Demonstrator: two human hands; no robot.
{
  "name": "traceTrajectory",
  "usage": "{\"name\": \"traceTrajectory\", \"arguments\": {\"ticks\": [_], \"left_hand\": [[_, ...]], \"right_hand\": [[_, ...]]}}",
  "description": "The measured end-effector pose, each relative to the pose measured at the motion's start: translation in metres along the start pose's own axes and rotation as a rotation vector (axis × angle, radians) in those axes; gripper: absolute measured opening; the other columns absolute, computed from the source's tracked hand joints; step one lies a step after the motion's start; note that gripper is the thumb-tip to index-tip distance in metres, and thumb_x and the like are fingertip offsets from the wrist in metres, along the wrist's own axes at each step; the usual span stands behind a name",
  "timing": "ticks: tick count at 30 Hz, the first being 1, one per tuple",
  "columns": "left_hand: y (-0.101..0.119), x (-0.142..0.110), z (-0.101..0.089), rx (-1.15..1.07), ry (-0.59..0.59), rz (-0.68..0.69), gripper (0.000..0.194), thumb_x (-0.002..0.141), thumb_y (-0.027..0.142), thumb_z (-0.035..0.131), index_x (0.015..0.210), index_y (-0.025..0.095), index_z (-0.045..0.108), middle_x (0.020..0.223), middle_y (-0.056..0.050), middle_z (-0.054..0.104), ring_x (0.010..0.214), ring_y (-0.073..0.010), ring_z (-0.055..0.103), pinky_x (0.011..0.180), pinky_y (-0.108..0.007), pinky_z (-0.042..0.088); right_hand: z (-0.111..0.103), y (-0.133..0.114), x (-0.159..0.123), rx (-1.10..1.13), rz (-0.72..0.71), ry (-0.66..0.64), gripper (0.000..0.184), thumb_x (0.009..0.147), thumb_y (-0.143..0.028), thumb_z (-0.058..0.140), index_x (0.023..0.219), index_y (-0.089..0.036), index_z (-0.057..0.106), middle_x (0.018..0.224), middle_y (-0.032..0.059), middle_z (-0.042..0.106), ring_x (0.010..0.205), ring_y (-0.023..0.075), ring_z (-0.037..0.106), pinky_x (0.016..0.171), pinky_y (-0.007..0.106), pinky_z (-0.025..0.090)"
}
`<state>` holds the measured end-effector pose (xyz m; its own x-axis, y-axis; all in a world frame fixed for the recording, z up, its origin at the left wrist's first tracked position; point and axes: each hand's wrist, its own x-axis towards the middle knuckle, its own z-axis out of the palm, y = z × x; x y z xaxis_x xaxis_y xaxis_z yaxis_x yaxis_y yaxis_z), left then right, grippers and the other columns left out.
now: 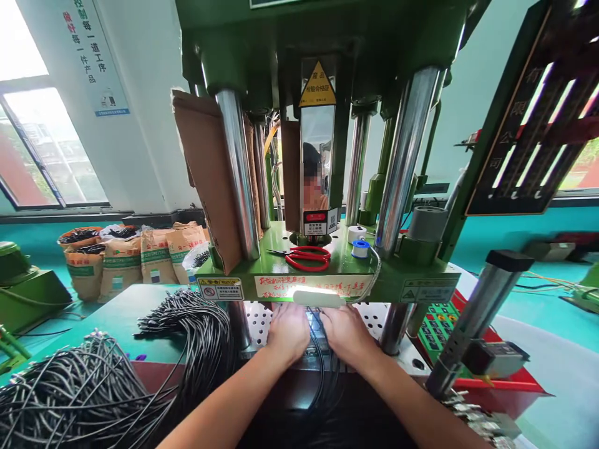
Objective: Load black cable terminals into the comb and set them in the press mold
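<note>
My left hand (289, 333) and my right hand (347, 333) reach under the front edge of a green press (402, 274). They are over the metal mould (314, 355) on its lower plate. Several black cables (322, 368) run from the mould between my hands down toward me. The left fingers go under a lit white lamp (320, 298), and their tips are hidden. On the right hand, the fingers are bent in beside the cables; what they pinch is not visible.
On the press ledge lie red-handled scissors (307, 257) and a blue-and-white spool (360, 249). Bundles of black cables (187, 330) cover the left table. A red-edged control panel (442, 337) and a grey post (477, 318) stand at right. Filled sacks (121, 262) line the wall.
</note>
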<state>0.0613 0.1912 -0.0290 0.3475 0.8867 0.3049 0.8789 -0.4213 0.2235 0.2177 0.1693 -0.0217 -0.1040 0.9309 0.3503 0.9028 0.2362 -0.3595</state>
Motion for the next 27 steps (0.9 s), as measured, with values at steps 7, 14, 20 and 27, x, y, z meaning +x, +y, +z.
{"name": "traceTrajectory", "arguments": {"ticks": [7, 14, 20, 27], "left_hand": [[0.006, -0.007, -0.015, 0.0, -0.066, 0.101, 0.042, 0.082, 0.022, 0.039, 0.119, 0.016, 0.057, 0.123, -0.009, 0.059, 0.115, -0.0247, 0.05, 0.106, -0.044, 0.03], [-0.01, -0.009, -0.017, -0.017, -0.105, 0.142, 0.047, 0.083, 0.021, 0.035, 0.128, 0.022, 0.049, 0.129, -0.005, 0.055, 0.12, -0.0207, 0.047, 0.107, -0.042, 0.029], [-0.011, -0.006, -0.011, -0.02, -0.114, 0.128, 0.049, 0.084, 0.021, 0.033, 0.131, 0.024, 0.046, 0.132, -0.003, 0.053, 0.123, -0.0196, 0.044, 0.106, -0.042, 0.031], [-0.01, -0.015, -0.012, 0.009, -0.036, 0.074, 0.05, 0.085, 0.022, 0.031, 0.132, 0.016, 0.046, 0.135, -0.008, 0.05, 0.126, -0.0212, 0.041, 0.109, -0.041, 0.027]], "right_hand": [[0.01, -0.025, 0.011, -0.107, -0.015, -0.013, 0.029, 0.087, -0.017, 0.045, 0.109, -0.014, 0.065, 0.108, 0.0117, 0.066, 0.103, 0.0228, 0.057, 0.097, 0.036, 0.036], [0.016, -0.035, 0.019, -0.155, 0.03, -0.019, 0.023, 0.091, -0.011, 0.043, 0.099, -0.009, 0.065, 0.101, 0.0093, 0.067, 0.098, 0.0206, 0.061, 0.092, 0.039, 0.042], [0.021, -0.037, 0.019, -0.161, 0.047, -0.022, 0.027, 0.091, -0.015, 0.042, 0.106, -0.01, 0.064, 0.103, 0.0138, 0.067, 0.098, 0.0214, 0.06, 0.092, 0.038, 0.04], [0.005, 0.004, 0.001, -0.17, 0.124, -0.002, 0.035, 0.092, -0.02, 0.034, 0.1, -0.012, 0.067, 0.099, 0.0148, 0.067, 0.097, 0.0239, 0.059, 0.085, 0.032, 0.041]]}}
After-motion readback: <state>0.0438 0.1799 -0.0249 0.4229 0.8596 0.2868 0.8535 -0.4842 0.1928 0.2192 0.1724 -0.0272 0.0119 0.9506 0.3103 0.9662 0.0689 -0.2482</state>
